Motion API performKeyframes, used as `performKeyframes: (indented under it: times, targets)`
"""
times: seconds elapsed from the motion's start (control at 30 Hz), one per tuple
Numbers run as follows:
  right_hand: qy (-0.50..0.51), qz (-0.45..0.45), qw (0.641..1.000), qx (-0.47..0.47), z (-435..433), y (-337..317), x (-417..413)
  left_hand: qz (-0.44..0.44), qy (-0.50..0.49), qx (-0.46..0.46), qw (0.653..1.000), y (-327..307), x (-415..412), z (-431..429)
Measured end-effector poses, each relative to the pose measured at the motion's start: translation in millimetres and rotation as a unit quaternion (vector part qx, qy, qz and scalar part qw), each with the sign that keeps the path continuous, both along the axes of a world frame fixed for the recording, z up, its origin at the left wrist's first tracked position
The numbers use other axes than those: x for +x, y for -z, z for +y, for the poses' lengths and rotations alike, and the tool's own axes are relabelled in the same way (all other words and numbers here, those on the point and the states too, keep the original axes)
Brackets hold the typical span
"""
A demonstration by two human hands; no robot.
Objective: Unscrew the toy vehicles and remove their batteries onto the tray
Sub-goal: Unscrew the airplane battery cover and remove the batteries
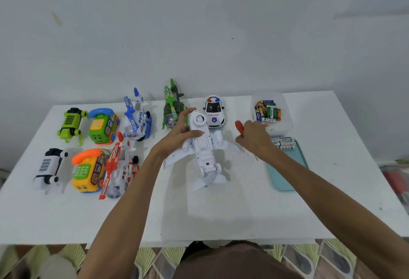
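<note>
Clasping toy plane (pixel 204 152) nose-end in left hand (pixel 179 134), screwdriver (pixel 239 125) in right hand (pixel 254 139).

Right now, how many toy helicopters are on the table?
3. The blue helicopter sits at the back, left of centre; the green helicopter is to its right, partly behind the left hand; the red helicopter lies nearer, in front of the blue one.
</note>
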State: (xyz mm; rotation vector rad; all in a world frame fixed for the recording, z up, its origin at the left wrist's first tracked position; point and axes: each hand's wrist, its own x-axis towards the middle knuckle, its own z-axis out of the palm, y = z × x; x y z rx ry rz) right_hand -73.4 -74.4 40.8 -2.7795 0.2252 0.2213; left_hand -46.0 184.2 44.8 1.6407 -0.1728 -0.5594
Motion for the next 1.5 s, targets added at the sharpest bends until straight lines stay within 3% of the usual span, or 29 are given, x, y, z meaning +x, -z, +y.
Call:
performKeyframes:
  times: [0.1,0.23,0.4,0.6,1.5]
  targets:
    - [0.001,-0.113,0.988,0.106,2.8,-31.1,5.2,-0.024,-0.018,-0.002,1.000,-10.6,5.5,1.0]
    - [-0.005,-0.223,0.937,0.269,15.5,-74.0,-4.2,-0.041,-0.046,-0.004,0.998,-19.8,10.8,0.4]
    - [-0.060,-0.252,0.899,0.352,33.5,-84.6,-25.1,-0.046,-0.058,-0.002,0.997,-24.2,12.0,0.6]
    - [-0.122,-0.271,0.897,0.326,42.9,-70.2,-33.3,-0.047,-0.060,0.004,0.997,-26.1,10.3,-0.2]
    - [-0.110,-0.255,0.910,0.307,48.5,-67.2,-29.0,-0.059,-0.064,0.029,0.996,-21.0,14.0,2.2]
